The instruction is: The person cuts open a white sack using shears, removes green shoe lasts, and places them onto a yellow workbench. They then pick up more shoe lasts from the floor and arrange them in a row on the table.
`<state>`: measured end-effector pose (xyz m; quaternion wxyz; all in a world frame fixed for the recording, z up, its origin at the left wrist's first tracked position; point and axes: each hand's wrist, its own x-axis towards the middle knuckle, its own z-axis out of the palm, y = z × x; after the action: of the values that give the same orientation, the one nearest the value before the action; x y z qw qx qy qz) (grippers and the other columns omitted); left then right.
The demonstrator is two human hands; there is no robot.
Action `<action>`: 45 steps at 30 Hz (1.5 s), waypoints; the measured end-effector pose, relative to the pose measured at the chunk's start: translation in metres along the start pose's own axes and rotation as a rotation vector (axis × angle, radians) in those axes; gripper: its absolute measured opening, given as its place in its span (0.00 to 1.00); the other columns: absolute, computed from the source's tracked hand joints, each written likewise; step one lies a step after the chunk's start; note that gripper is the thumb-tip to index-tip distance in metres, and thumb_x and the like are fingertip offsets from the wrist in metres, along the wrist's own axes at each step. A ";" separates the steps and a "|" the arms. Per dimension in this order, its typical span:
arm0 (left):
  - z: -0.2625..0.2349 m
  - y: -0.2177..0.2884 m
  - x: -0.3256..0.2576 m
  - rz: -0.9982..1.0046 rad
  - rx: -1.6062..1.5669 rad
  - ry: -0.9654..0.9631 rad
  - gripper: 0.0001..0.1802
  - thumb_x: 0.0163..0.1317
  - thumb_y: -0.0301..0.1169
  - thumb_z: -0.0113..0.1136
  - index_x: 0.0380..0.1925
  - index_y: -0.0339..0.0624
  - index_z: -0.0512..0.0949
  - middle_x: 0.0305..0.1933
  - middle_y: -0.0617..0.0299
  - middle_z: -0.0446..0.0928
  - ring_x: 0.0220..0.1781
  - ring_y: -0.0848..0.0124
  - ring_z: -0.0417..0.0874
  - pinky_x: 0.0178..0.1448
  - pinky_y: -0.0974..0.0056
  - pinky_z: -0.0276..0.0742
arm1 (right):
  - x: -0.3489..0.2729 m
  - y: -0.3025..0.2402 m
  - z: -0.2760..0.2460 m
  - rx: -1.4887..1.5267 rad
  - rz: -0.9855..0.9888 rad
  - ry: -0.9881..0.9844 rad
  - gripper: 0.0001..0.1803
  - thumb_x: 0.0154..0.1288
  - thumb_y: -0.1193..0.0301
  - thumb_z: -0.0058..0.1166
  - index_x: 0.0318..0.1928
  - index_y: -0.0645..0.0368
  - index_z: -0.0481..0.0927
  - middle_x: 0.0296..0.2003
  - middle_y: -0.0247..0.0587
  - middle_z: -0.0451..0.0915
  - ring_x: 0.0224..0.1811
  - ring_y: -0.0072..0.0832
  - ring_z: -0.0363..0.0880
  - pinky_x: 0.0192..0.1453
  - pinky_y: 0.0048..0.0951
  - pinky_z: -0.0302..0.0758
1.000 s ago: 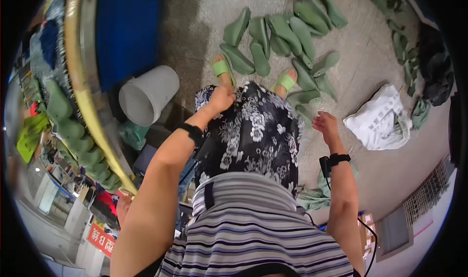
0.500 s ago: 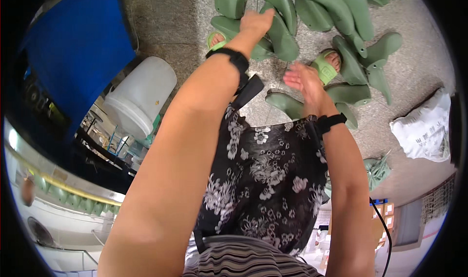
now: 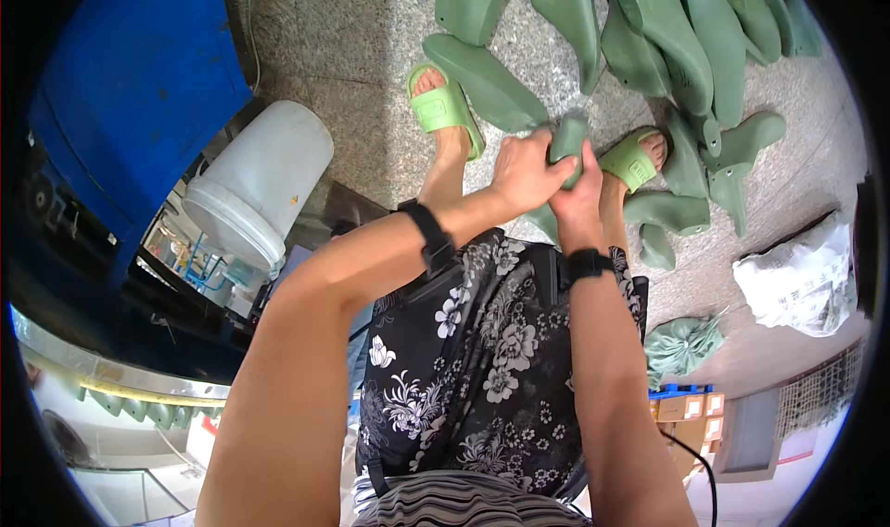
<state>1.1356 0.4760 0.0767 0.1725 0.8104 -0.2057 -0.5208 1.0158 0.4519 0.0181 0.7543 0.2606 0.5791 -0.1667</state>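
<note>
Between my two hands is a green plastic shoe last (image 3: 568, 136), lifted above the floor in front of my lap. My left hand (image 3: 525, 173) grips it from the left, fingers wrapped against its side. From the right and below, my right hand (image 3: 581, 196) closes around its lower part, thumb up along the side. The lower end is hidden by my fingers. Just beyond my left hand another shoe last (image 3: 487, 82) lies on the floor near my left foot.
Many more lasts lie at the far right, one a large upright-looking last (image 3: 567, 17). Lasts (image 3: 666, 212) also lie beside my right slipper (image 3: 632, 165). A white bucket (image 3: 264, 179) stands left beside a blue panel (image 3: 139, 91). At right are a white sack (image 3: 797, 277) and green bag (image 3: 686, 346).
My left hand has come back from the far lasts with one, and my right hand has closed on it too. Both hands now meet in front of my lap.
</note>
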 end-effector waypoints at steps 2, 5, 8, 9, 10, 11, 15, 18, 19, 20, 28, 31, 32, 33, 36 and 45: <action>-0.015 -0.010 0.000 0.027 0.015 -0.174 0.29 0.50 0.47 0.60 0.35 0.26 0.73 0.31 0.39 0.77 0.33 0.47 0.80 0.44 0.53 0.74 | -0.009 -0.010 -0.013 0.037 -0.017 0.040 0.17 0.67 0.59 0.43 0.48 0.58 0.71 0.41 0.45 0.75 0.44 0.42 0.73 0.52 0.47 0.70; -0.029 -0.042 0.022 -0.260 -0.202 0.153 0.29 0.55 0.48 0.57 0.43 0.29 0.72 0.37 0.45 0.77 0.41 0.54 0.78 0.50 0.56 0.71 | -0.021 -0.017 0.003 0.089 0.091 0.160 0.17 0.67 0.60 0.45 0.47 0.60 0.71 0.40 0.44 0.75 0.42 0.43 0.73 0.49 0.49 0.71; -0.034 -0.152 0.090 -0.258 -0.582 0.420 0.29 0.50 0.42 0.64 0.45 0.29 0.72 0.44 0.52 0.77 0.42 0.61 0.79 0.49 0.60 0.72 | -0.021 -0.001 0.021 -0.224 0.263 0.157 0.20 0.64 0.60 0.51 0.50 0.60 0.68 0.42 0.50 0.73 0.45 0.45 0.71 0.46 0.47 0.74; -0.014 -0.151 0.091 -0.289 -0.622 0.395 0.29 0.50 0.42 0.64 0.45 0.29 0.72 0.44 0.52 0.77 0.42 0.61 0.79 0.49 0.60 0.72 | -0.024 -0.006 0.016 -0.235 0.198 0.230 0.21 0.64 0.61 0.51 0.51 0.60 0.67 0.43 0.51 0.72 0.44 0.45 0.72 0.45 0.46 0.75; 0.001 -0.129 0.098 -0.380 -0.625 0.321 0.31 0.48 0.43 0.66 0.45 0.28 0.72 0.45 0.52 0.77 0.44 0.61 0.79 0.50 0.61 0.72 | -0.030 -0.019 0.010 -0.264 0.158 0.281 0.21 0.64 0.61 0.51 0.51 0.60 0.67 0.43 0.51 0.72 0.44 0.45 0.72 0.45 0.46 0.75; 0.004 -0.119 0.103 -0.456 -0.598 0.265 0.33 0.47 0.43 0.67 0.46 0.27 0.71 0.45 0.52 0.77 0.45 0.61 0.79 0.50 0.62 0.72 | -0.032 -0.021 0.011 -0.291 0.134 0.270 0.22 0.63 0.61 0.51 0.51 0.61 0.67 0.42 0.51 0.72 0.43 0.45 0.72 0.45 0.46 0.75; -0.001 -0.131 0.104 -0.412 -0.647 0.372 0.34 0.43 0.44 0.67 0.46 0.29 0.72 0.45 0.51 0.77 0.45 0.60 0.79 0.51 0.62 0.72 | -0.025 -0.018 0.018 -0.371 0.159 0.258 0.22 0.63 0.63 0.52 0.51 0.64 0.67 0.41 0.53 0.73 0.41 0.46 0.74 0.43 0.46 0.75; -0.024 -0.127 0.089 -0.462 -0.591 0.341 0.32 0.41 0.43 0.66 0.43 0.31 0.75 0.43 0.53 0.78 0.44 0.61 0.79 0.50 0.62 0.73 | -0.045 -0.011 0.030 -0.385 0.180 0.252 0.22 0.63 0.63 0.52 0.52 0.64 0.67 0.41 0.52 0.74 0.42 0.45 0.75 0.42 0.46 0.75; -0.033 -0.135 0.073 -0.403 -0.626 0.338 0.29 0.42 0.39 0.66 0.43 0.32 0.74 0.41 0.54 0.78 0.42 0.63 0.79 0.48 0.62 0.74 | -0.059 -0.002 0.037 -0.476 0.154 0.187 0.22 0.63 0.63 0.52 0.52 0.63 0.67 0.42 0.50 0.75 0.41 0.44 0.75 0.41 0.46 0.76; -0.046 -0.132 0.058 -0.343 -0.670 0.326 0.26 0.44 0.35 0.66 0.43 0.33 0.74 0.39 0.55 0.78 0.41 0.65 0.78 0.46 0.62 0.74 | -0.075 0.003 0.046 -0.571 0.116 0.130 0.21 0.63 0.63 0.52 0.52 0.63 0.67 0.42 0.48 0.75 0.41 0.43 0.75 0.41 0.46 0.76; -0.215 0.024 -0.149 -0.108 -0.854 0.107 0.26 0.49 0.38 0.61 0.46 0.32 0.74 0.41 0.54 0.79 0.40 0.67 0.80 0.46 0.64 0.75 | -0.264 0.015 0.157 -0.938 0.302 -0.042 0.23 0.64 0.63 0.50 0.55 0.62 0.67 0.46 0.47 0.76 0.45 0.42 0.77 0.43 0.47 0.77; -0.238 0.044 -0.243 -0.120 -0.922 0.146 0.26 0.49 0.40 0.61 0.44 0.32 0.75 0.43 0.54 0.78 0.45 0.67 0.78 0.50 0.63 0.72 | -0.342 0.028 0.184 -1.019 0.457 -0.142 0.25 0.65 0.60 0.47 0.56 0.63 0.66 0.47 0.50 0.75 0.46 0.44 0.77 0.44 0.45 0.77; -0.246 0.049 -0.272 -0.114 -0.936 0.140 0.26 0.49 0.40 0.61 0.45 0.32 0.75 0.43 0.55 0.78 0.46 0.67 0.77 0.51 0.63 0.71 | -0.359 0.028 0.189 -1.008 0.554 -0.223 0.24 0.65 0.60 0.48 0.56 0.63 0.67 0.49 0.50 0.74 0.47 0.44 0.76 0.44 0.46 0.77; -0.265 0.060 -0.305 -0.064 -0.970 0.142 0.27 0.48 0.40 0.61 0.46 0.34 0.75 0.43 0.55 0.78 0.46 0.67 0.77 0.51 0.63 0.71 | -0.382 0.037 0.204 -1.049 0.589 -0.239 0.25 0.64 0.60 0.48 0.57 0.63 0.66 0.49 0.51 0.74 0.47 0.45 0.76 0.44 0.46 0.77; -0.292 0.072 -0.387 0.039 -1.018 0.111 0.29 0.46 0.39 0.61 0.48 0.35 0.74 0.44 0.54 0.77 0.48 0.67 0.76 0.52 0.63 0.71 | -0.447 0.053 0.239 -1.189 0.664 -0.282 0.27 0.64 0.60 0.48 0.58 0.65 0.64 0.49 0.54 0.74 0.47 0.47 0.76 0.45 0.46 0.77; -0.414 0.062 -0.507 0.372 -0.963 0.397 0.32 0.43 0.40 0.62 0.50 0.35 0.72 0.45 0.52 0.77 0.48 0.66 0.76 0.53 0.64 0.70 | -0.559 0.155 0.315 -1.506 0.608 -0.496 0.37 0.54 0.59 0.58 0.60 0.64 0.62 0.48 0.61 0.73 0.45 0.49 0.78 0.46 0.49 0.77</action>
<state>1.3161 0.7106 0.6639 0.6481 0.6725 -0.0477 -0.3541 1.1965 0.3648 0.6469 0.8436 -0.2109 0.2583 0.4209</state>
